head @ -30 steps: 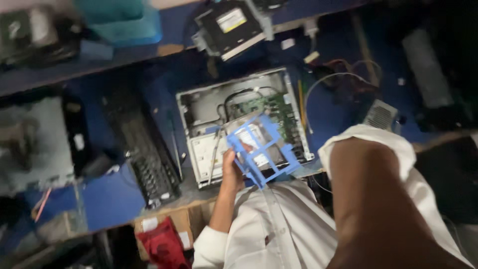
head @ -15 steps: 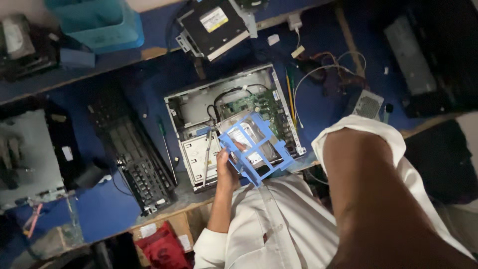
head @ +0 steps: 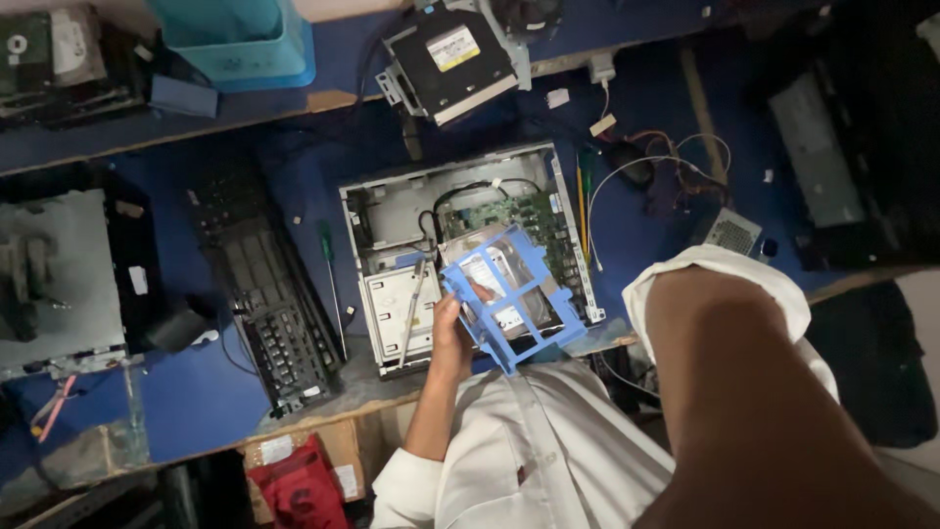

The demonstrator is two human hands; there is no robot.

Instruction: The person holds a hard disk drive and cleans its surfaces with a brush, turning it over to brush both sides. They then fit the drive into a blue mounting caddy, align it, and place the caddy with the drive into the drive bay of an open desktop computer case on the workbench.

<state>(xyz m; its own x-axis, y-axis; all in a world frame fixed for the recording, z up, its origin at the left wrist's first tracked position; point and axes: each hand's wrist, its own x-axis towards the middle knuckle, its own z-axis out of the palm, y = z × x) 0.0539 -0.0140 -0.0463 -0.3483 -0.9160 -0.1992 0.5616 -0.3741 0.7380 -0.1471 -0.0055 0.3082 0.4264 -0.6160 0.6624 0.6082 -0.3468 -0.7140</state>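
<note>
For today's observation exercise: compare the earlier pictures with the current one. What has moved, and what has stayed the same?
Little changed. The left hand keeps its grip on the blue drive caddy, still held over the open computer case; nothing was let go. The view shifted, so everything sits slightly differently in frame. Keyboard and green screwdriver lie as before. The right hand is out of view.

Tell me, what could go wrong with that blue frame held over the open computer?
The left hand alone grips the blue drive caddy by one edge; it might slip onto the green circuit board in the open computer case. Loose black cables there could also snag it.
</note>
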